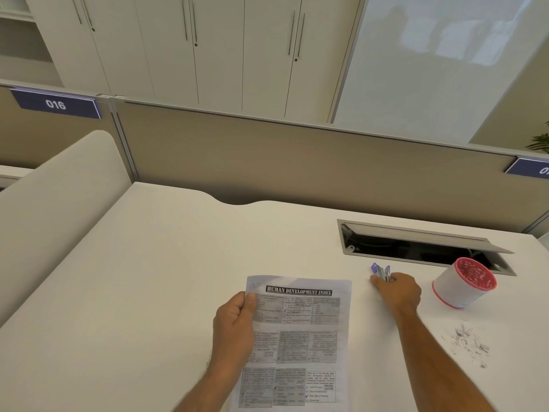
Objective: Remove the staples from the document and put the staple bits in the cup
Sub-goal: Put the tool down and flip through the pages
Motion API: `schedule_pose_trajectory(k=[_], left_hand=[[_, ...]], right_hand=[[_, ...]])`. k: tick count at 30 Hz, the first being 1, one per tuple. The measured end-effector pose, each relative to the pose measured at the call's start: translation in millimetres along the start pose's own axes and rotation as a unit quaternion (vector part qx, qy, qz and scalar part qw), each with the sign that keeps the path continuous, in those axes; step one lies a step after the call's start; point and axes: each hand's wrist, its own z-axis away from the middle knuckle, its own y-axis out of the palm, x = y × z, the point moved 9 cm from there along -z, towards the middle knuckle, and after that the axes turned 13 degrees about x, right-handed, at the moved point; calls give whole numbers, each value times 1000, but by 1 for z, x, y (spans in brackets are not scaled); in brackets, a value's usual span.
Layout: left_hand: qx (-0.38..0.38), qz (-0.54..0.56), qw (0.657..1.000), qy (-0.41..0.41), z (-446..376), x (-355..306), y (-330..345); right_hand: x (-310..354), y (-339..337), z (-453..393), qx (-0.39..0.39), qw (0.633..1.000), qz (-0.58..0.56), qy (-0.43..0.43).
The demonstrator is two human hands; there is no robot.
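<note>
On the white desk [148, 263] our printed document [297, 337] lies lengthwise away from us. Our left hand [234, 325] pinches its upper left edge. Our right hand [398, 292], well apart from the left, curls around a purple staple remover [380, 270] just beyond the page's top right corner. The red-rimmed cup [462, 282] stands to the right, nearer this hand. Loose staple bits [469, 343] lie near the cup.

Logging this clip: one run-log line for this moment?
left hand: holds document | right hand: grips staple remover | cup: upright | staple bits: loose on desk
</note>
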Motion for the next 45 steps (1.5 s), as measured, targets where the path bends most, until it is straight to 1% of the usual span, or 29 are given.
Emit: schedule_pose_trajectory(k=[2,4,5,6,7,8,9,10,11,12,13,14,15,17,18,20,23,26,28,29,30,33,35,37,39,41,42,45], left_hand=[[-2,6,1000,0,1,-3,1],[1,10,1000,-1,2,-5,3],[1,11,1000,-1,3,-6,3],[1,13,1000,-3,4,-7,3],[2,14,1000,-4,5,-6,4],[3,13,1000,-6,6,-7,4],[4,12,1000,-5,8,-7,5],[5,13,1000,-7,9,-7,5],[7,14,1000,-7,10,-8,6],[6,15,1000,-8,11,-9,6],[5,16,1000,-6,12,-9,6],[5,17,1000,-4,13,-10,6],[4,19,1000,0,14,-11,5],[3,20,1000,6,15,-13,3],[4,22,1000,5,16,-14,2],[4,25,1000,5,17,-15,0],[-7,13,1000,18,19,-22,-4],[-75,-45,995,40,30,-39,-13],[-107,-79,987,86,43,-58,-11],[-98,-78,986,109,50,-67,-4],[-72,-61,988,120,57,-76,7],[51,20,994,98,70,-88,46],[103,62,989,92,73,-92,63],[116,90,984,99,76,-97,68],[113,126,980,106,78,-100,68],[91,154,977,115,79,-105,62],[67,154,979,115,78,-106,57],[-19,116,988,99,76,-105,34]], right_hand=[[5,-3,5,-14,1000,-5,-8],[13,-12,22,-69,996,-45,-34],[18,-17,35,-96,991,-80,-50],[22,-18,48,-108,984,-128,-68],[23,-14,59,-91,974,-192,-79],[23,-4,68,-45,956,-275,-88],[26,8,80,26,928,-359,-99],[29,24,93,113,891,-427,-110],[33,38,109,197,859,-456,-123],[36,48,126,261,837,-461,-140],[39,55,142,307,822,-452,-160],[41,60,158,336,814,-439,-181],[40,64,168,355,808,-430,-193],[36,72,182,369,797,-443,-180],[35,71,186,363,796,-453,-171],[34,65,193,335,810,-452,-164],[43,43,207,283,830,-442,-189],[56,20,222,224,849,-424,-223],[65,6,235,171,859,-414,-246],[70,0,241,144,867,-403,-257],[75,-5,248,120,873,-386,-271],[97,-11,275,80,882,-332,-324],[114,-12,295,50,881,-278,-380],[130,-10,314,22,865,-220,-450],[139,-5,327,13,845,-180,-504],[143,0,335,12,832,-143,-536],[144,2,337,20,829,-124,-545],[146,5,342,47,822,-101,-559]])
